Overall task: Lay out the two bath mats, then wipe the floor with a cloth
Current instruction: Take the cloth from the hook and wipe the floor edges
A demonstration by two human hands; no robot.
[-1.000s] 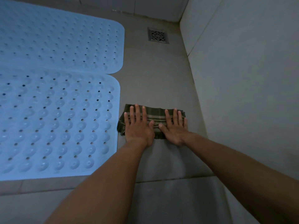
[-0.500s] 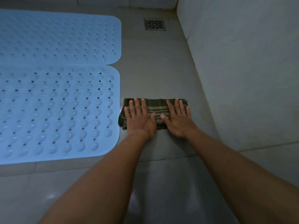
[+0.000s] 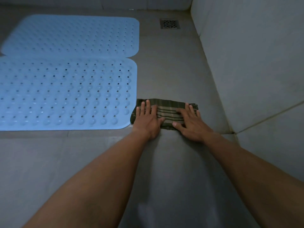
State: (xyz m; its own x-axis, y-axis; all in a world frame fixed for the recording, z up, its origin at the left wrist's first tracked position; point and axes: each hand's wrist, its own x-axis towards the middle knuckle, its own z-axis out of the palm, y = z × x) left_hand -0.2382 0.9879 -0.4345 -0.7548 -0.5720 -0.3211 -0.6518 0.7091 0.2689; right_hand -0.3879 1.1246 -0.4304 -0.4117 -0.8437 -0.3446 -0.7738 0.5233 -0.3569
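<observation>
Both hands flat | cloth (image 3: 166, 111) under fingers (image 3: 148, 106) | beside mat (image 3: 65, 94)

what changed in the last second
The left hand and right hand, flat on the cloth, dragged it back toward the person, down to the near mat's front corner. That mat, the far mat and the drain stayed put.

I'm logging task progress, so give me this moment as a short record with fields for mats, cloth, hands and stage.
mats: near bath mat and far bath mat lie flat, side by side on the floor
cloth: striped cloth, folded, on the floor right of the near bath mat
left hand: flat, pressing the cloth's left part
right hand: flat, pressing its right part
stage: mats laid; wiping step
</observation>
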